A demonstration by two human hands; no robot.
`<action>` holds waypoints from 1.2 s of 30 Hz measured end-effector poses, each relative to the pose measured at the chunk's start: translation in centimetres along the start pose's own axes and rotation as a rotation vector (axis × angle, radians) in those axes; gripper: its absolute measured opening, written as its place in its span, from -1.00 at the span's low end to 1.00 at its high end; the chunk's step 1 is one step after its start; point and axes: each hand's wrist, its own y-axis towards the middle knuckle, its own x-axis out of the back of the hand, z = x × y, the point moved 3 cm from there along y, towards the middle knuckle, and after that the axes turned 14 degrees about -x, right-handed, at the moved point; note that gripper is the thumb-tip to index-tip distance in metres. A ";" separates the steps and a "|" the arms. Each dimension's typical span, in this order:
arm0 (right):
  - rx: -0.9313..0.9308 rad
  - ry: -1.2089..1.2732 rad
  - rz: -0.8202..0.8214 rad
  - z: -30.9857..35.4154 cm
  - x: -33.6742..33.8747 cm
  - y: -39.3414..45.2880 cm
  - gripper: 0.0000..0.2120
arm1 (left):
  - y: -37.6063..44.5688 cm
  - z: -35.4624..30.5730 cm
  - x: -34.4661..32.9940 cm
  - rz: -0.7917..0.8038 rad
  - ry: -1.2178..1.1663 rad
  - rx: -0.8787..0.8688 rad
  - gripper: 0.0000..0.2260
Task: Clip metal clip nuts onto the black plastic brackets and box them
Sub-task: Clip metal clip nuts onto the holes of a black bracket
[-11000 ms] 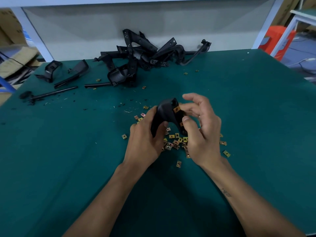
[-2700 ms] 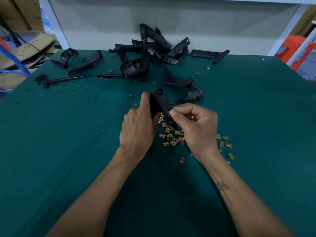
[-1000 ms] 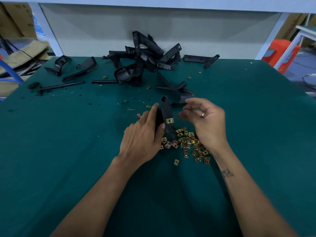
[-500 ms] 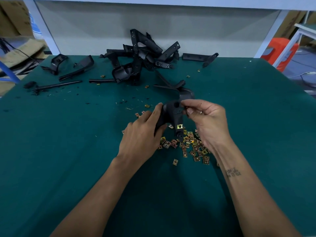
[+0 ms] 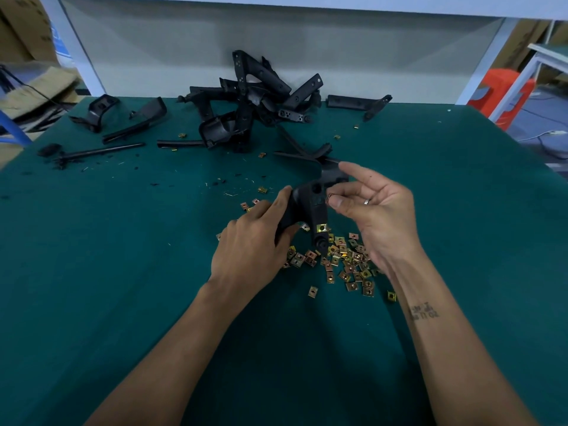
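My left hand [image 5: 255, 241] grips a black plastic bracket [image 5: 310, 204] held upright above the green table [image 5: 123, 272]. One brass clip nut [image 5: 321, 228] sits clipped on the bracket's lower arm. My right hand [image 5: 378, 216] is at the bracket's upper right side and pinches a small clip nut [image 5: 329, 198] between thumb and fingertip against the bracket's edge. A scatter of loose brass clip nuts [image 5: 344, 262] lies on the table below both hands.
A heap of black brackets [image 5: 252, 99] is piled at the table's far edge by the white wall. More black parts [image 5: 123, 118] lie at the far left, another [image 5: 307, 152] just beyond my hands. An orange stool [image 5: 504, 93] stands off the right side.
My right hand has opened out and shifted slightly right, now pinching a clip nut at the bracket's upper edge. The bracket stays in my left hand, tilted a little.
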 end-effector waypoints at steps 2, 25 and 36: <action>0.021 -0.059 -0.008 0.1 -0.2 -0.1 -0.44 | 0.0 0.0 0.0 -0.005 -0.002 0.006 -0.46; 0.298 -0.591 -0.054 2.4 -0.5 -1.5 0.16 | -0.1 -0.7 0.0 0.047 0.060 0.031 -0.46; 0.320 -0.776 -0.156 2.5 -2.0 -2.5 0.05 | 0.0 -0.7 -0.1 0.056 0.085 0.075 -0.47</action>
